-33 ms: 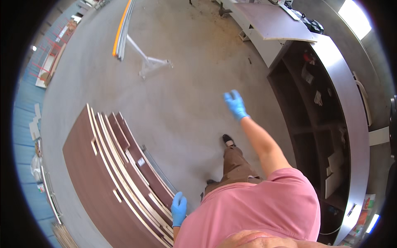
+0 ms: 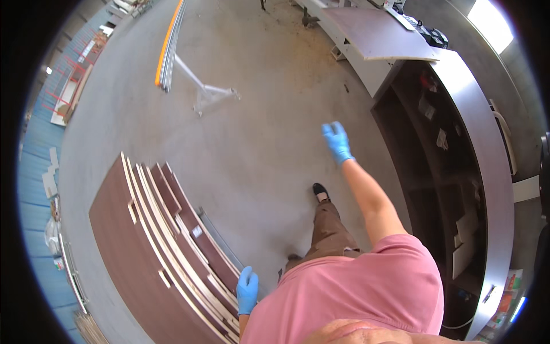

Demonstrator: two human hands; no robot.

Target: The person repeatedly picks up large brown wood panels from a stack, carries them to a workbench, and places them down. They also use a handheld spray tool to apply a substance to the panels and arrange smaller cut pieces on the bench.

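My right hand (image 2: 338,142), in a blue glove, is stretched out ahead over the grey floor. Its fingers are extended with nothing in them. Low by my side hangs my left hand (image 2: 247,291), also gloved in blue, fingers loosely extended and holding nothing that I can see. Nearest to it is a stack of dark brown boards (image 2: 129,229) with pale edges, some with notches cut in them. From this angle I cannot tell whether the left hand touches the nearest board.
On the right stands a long dark cabinet (image 2: 495,172) with open compartments holding scraps. Beyond it is a machine with a brown panel (image 2: 378,31) on top. Ahead left, a white-legged stand (image 2: 209,92) sits by long orange and grey strips (image 2: 170,46).
My right hand has swung a little to the right. My feet and the view have shifted slightly in mid-step. The left hand stays low beside the boards.
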